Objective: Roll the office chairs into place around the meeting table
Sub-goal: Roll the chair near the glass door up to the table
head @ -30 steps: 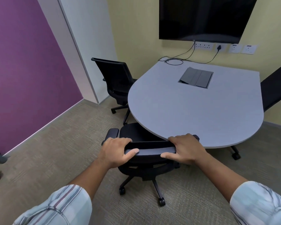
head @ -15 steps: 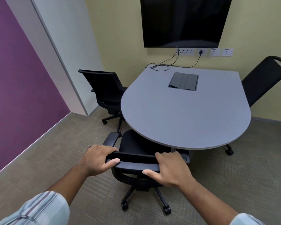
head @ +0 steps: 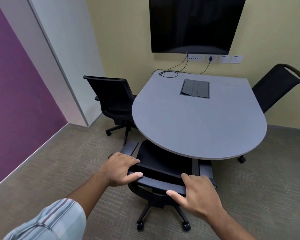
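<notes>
A black wheeled office chair (head: 161,172) stands right in front of me, its seat tucked under the near rounded edge of the grey meeting table (head: 194,125). My left hand (head: 121,168) grips the left end of its backrest top, fingers over the rim. On the right end rests my right hand (head: 197,196), fingers curled over the rim and thumb stretched along it. A second black chair (head: 111,99) stands at the table's left side. A third black chair (head: 275,85) leans in at the right side.
A dark wall screen (head: 194,25) hangs behind the table above sockets, with cables trailing onto the tabletop. A cable hatch (head: 195,88) is set in the tabletop. A purple wall (head: 19,94) and a white pillar close off the left. Carpet lies open around me.
The view has drawn back and risen, so the chair and table sit farther from me. My right hand's grip on the backrest has loosened, thumb now stretched out. The chair stays under the table edge.
</notes>
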### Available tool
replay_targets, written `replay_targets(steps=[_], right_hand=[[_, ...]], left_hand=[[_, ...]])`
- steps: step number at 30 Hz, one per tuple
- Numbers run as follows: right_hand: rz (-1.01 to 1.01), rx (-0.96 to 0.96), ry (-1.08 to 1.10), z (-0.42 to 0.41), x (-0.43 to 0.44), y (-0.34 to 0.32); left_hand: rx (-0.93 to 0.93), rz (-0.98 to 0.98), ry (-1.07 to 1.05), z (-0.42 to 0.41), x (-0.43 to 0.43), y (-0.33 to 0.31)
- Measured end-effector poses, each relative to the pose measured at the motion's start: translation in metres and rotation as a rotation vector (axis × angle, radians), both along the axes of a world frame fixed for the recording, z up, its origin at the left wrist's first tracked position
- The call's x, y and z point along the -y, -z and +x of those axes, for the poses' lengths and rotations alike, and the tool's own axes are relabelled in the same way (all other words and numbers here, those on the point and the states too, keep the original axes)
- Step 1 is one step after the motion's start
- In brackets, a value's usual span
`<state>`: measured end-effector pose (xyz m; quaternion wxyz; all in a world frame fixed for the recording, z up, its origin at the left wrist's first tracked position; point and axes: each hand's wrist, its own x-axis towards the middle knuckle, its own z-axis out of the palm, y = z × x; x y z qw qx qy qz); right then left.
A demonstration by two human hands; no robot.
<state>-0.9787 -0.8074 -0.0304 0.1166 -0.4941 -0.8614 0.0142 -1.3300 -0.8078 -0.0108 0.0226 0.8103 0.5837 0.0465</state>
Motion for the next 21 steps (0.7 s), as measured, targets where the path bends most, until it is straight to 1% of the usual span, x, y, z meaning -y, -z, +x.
replay_targets(steps=[9,14,21], right_hand=[[0.022,0.025,0.007,0.007,-0.009,0.000],[0.043,0.027,0.015,-0.004,-0.010,-0.004],[0.047,0.026,0.082,-0.034,0.000,-0.003]], left_hand=[[-0.006,0.003,-0.012,0.002,-0.002,0.009],[-0.004,0.021,0.008,-0.008,-0.009,0.009],[-0.025,0.024,0.049,-0.035,-0.022,0.006]])
